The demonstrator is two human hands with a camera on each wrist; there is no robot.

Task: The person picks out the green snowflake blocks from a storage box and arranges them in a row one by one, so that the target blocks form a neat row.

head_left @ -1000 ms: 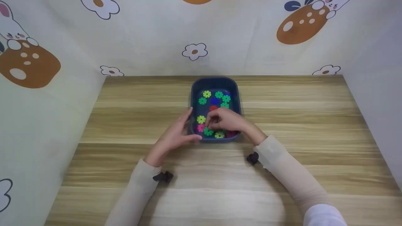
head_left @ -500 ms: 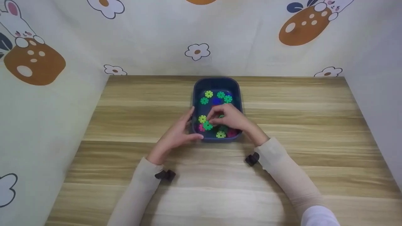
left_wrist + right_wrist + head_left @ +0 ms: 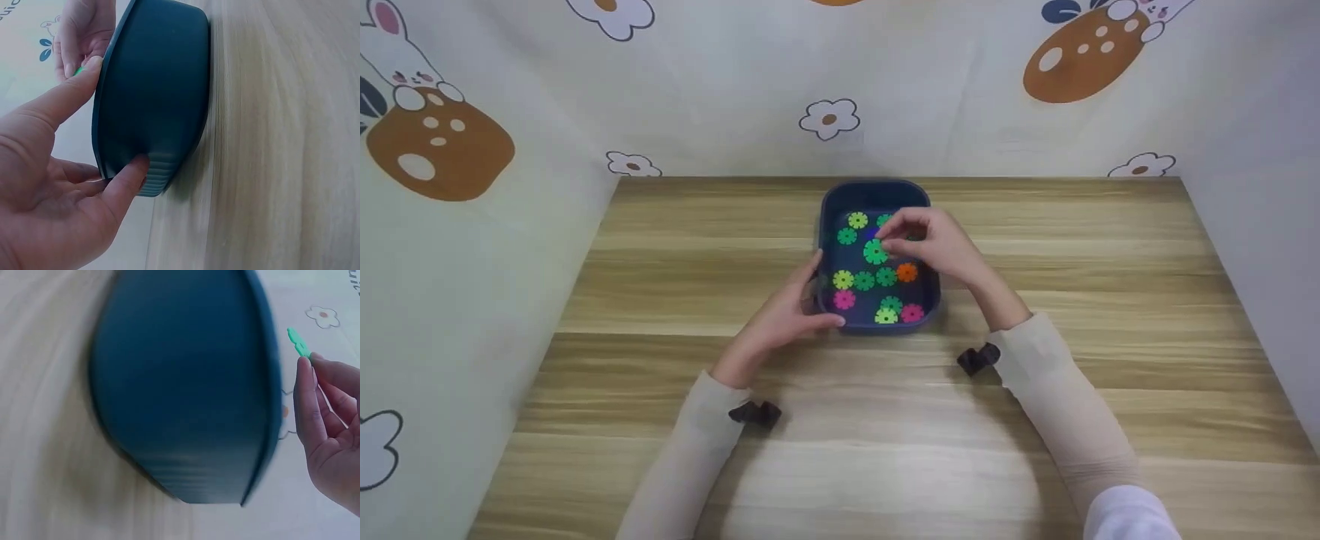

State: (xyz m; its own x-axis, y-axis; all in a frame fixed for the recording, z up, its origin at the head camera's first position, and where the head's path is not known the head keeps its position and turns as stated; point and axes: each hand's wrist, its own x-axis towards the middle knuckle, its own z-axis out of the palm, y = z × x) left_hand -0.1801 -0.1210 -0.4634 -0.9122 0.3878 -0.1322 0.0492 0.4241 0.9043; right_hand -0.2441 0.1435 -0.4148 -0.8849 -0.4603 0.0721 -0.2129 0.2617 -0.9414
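A dark blue plastic bin (image 3: 877, 328) stands on the table with several notched snowflake discs lying flat inside, among them yellow (image 3: 843, 280), orange (image 3: 907, 272) and pink (image 3: 844, 299) ones. My left hand (image 3: 780, 315) holds the bin's near left corner, thumb at the front rim and fingers along the left wall. Above the bin, my right hand (image 3: 934, 240) pinches a green snowflake disc (image 3: 875, 252) between thumb and forefinger. The right wrist view shows that green disc (image 3: 298, 343) edge-on, higher than the bin's rim. Some discs at the back are hidden under the right hand.
The wood-grain table (image 3: 720, 255) extends on both sides of the bin and in front of it. Behind it rises a pale cloth backdrop (image 3: 720, 97) printed with flowers and rabbits. Dark wrist cameras sit at both cuffs (image 3: 712, 401).
My right hand has lifted the green disc from the bin's near part and carried it up and toward the back right. The left hand has stayed at the bin's corner.
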